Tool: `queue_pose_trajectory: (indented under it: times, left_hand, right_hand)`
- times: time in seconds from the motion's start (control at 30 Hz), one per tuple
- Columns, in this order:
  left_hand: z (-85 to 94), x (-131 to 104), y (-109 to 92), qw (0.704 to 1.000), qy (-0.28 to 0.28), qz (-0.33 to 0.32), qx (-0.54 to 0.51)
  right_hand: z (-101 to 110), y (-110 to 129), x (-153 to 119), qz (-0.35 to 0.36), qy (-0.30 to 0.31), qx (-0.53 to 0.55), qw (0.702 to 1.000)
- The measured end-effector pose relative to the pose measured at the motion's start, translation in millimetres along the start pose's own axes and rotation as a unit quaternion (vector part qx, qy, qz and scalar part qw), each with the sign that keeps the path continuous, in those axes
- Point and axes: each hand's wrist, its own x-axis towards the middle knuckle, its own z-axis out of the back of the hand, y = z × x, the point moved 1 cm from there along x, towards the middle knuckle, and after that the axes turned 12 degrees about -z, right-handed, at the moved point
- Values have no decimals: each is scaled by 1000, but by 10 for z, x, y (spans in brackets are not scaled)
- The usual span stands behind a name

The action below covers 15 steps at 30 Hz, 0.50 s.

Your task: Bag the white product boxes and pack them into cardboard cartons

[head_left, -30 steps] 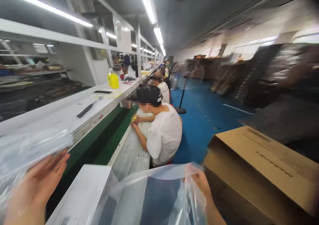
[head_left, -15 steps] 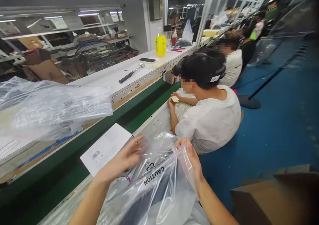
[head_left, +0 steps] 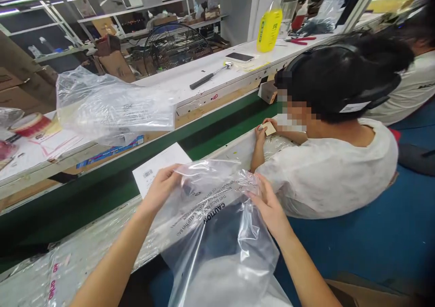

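A clear plastic bag (head_left: 224, 234) printed with a black caution text hangs between my two hands, its top edge stretched sideways. My left hand (head_left: 165, 182) pinches the upper left corner of the bag. At the upper right, my right hand (head_left: 268, 203) grips the rim, thumb in front and the other fingers partly hidden behind the plastic. Just beyond my left hand a white box (head_left: 154, 164) with a barcode label rests at the edge of the green conveyor belt (head_left: 102, 203).
Another clear bag (head_left: 118, 110) lies on the white bench across the belt, near a roll of red tape (head_left: 32, 125). Further along are a hammer (head_left: 210, 75), a phone (head_left: 239, 57) and a yellow bottle (head_left: 269, 28). A co-worker (head_left: 336, 162) sits close on the right, holding a small pale piece.
My left hand, loose in the air before, has taken hold of the bag's left corner. The bag's gathered top is now spread wide. The view has swung left.
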Motion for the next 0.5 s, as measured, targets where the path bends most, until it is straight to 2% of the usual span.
queue_pose_trajectory:
  times: [0.03, 0.07, 0.13, 0.2, 0.27, 0.33, 0.43, 0.5]
  left_hand:
    - [66, 15, -57, 1000, -19, -6, 11]
    - [140, 34, -106, 999, -34, -8, 17]
    - [317, 72, -171, 998, -59, -2, 28]
    - [528, 99, -191, 997, -58, 9, 52]
    - [766, 105, -178, 994, -44, 10, 100]
    - [1023, 87, -160, 983, -53, -6, 174]
    - [1434, -18, -194, 950, -121, -58, 280]
    - [1699, -183, -261, 938, -146, -82, 303]
  right_hand:
    - [18, -136, -42, -54, 39, -1, 998]
    - [17, -277, -106, -119, 108, -4, 987]
    - [-16, -533, -288, -226, 268, -35, 936]
    - [-60, -691, -487, -268, 361, -93, 889]
    - [-109, -717, -655, -263, 386, -148, 872]
    - [-181, -643, -792, -232, 418, -194, 857]
    - [-332, -549, -937, -178, 476, -280, 814]
    - [-426, -615, -958, -153, 464, -351, 799]
